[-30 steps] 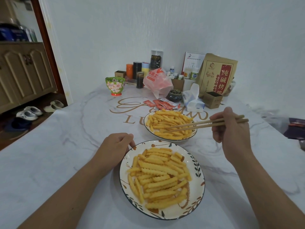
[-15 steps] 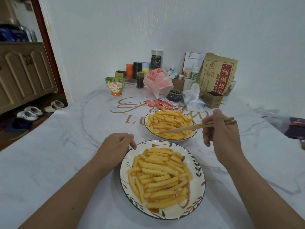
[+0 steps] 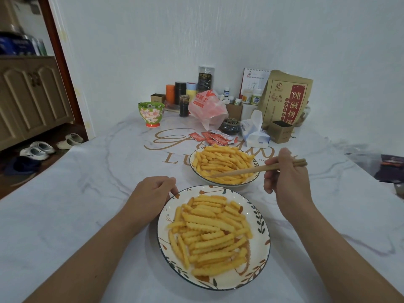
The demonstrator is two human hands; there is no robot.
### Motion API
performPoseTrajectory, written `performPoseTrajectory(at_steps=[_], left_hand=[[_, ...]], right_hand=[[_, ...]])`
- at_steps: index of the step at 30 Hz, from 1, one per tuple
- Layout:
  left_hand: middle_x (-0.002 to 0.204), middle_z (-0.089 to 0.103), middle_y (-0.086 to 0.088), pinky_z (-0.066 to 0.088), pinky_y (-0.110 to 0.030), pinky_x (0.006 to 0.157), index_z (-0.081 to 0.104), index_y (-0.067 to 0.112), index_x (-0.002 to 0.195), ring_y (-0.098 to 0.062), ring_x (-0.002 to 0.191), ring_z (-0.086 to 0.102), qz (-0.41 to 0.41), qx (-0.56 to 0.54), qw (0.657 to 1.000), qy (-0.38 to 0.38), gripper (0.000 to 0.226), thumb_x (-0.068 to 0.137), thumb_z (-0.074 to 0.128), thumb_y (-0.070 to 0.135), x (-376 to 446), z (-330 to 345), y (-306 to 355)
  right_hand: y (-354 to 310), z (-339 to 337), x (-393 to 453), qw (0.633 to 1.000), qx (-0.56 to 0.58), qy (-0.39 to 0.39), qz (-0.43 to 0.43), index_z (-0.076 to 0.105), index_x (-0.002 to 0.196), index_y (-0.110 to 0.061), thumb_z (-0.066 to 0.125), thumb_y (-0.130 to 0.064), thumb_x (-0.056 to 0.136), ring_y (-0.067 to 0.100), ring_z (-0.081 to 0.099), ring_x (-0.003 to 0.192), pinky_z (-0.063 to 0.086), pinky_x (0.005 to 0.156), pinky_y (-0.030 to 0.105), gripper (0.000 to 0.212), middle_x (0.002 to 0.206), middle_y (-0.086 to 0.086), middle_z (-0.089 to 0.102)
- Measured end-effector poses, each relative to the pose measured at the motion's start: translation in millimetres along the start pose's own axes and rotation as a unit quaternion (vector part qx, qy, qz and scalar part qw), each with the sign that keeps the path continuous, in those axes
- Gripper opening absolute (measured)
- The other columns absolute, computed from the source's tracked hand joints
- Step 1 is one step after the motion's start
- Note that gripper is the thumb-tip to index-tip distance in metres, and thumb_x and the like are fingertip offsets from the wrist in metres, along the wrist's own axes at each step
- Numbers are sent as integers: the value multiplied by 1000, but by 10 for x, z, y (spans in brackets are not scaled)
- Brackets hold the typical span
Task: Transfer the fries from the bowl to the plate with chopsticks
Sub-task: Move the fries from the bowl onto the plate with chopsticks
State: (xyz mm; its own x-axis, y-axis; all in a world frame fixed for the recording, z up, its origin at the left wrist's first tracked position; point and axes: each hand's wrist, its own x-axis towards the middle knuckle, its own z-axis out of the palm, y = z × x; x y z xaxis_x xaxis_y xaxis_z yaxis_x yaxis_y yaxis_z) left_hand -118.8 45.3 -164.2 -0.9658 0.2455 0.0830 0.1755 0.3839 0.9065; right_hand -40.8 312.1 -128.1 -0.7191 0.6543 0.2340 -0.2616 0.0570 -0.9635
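Note:
A white bowl (image 3: 256, 179) full of crinkle-cut fries (image 3: 220, 164) sits past the middle of the marble table. In front of it lies a leaf-patterned plate (image 3: 261, 219) heaped with more fries (image 3: 209, 232). My right hand (image 3: 286, 182) grips a pair of wooden chopsticks (image 3: 251, 170), whose tips lie low among the fries at the bowl's near side. Whether they pinch a fry is unclear. My left hand (image 3: 153, 193) rests curled against the plate's far left rim, fingertips touching it.
Along the wall at the back stand a floral cup (image 3: 151, 113), jars, a pink plastic bag (image 3: 207, 108), a tissue pack (image 3: 254, 133), a small box (image 3: 280, 132) and a brown paper bag (image 3: 286, 99). Red sauce packets (image 3: 213, 137) lie just behind the bowl. The table edge falls away at left.
My right hand has moved left and down toward me, bringing the chopstick tips lower into the bowl's near fries. The left hand and both dishes stay put.

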Motion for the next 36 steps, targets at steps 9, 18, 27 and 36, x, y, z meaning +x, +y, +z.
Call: performPoseTrajectory(at_steps=[9, 18, 27, 36], left_hand=[[51, 58, -1, 41, -32, 61, 72, 15, 69, -14, 48, 48, 3, 5, 1000, -5, 45, 105, 49, 32, 0, -17, 2], [50, 57, -1, 40, -31, 60, 72, 15, 69, -13, 48, 48, 4, 7, 1000, -3, 46, 105, 48, 31, -6, -15, 10], [48, 53, 1, 37, -31, 61, 71, 14, 66, -12, 45, 45, 6, -16, 1000, -5, 48, 105, 49, 30, -2, -3, -7], [47, 54, 0, 37, -31, 60, 71, 12, 67, -12, 45, 45, 2, -14, 1000, -1, 47, 105, 50, 29, 3, 2, 2]], right_hand=[[-240, -183, 46, 977, 193, -24, 92, 61, 61, -11, 44, -39, 107, 16, 33, 43, 25, 40, 24, 56, 58, 6, 46], [-226, -120, -41, 980, 104, -157, 64, 61, 71, -5, 45, -37, 105, 17, 31, 42, 22, 41, 25, 50, 55, 9, 41], [-282, -344, 118, 996, 15, -48, -72, 70, 60, -19, 50, -47, 98, 21, 33, 41, 26, 40, 25, 52, 58, 16, 43], [-276, -523, 233, 996, 10, -34, -77, 71, 67, -11, 41, -38, 109, 20, 32, 41, 22, 41, 24, 58, 51, 12, 43]])
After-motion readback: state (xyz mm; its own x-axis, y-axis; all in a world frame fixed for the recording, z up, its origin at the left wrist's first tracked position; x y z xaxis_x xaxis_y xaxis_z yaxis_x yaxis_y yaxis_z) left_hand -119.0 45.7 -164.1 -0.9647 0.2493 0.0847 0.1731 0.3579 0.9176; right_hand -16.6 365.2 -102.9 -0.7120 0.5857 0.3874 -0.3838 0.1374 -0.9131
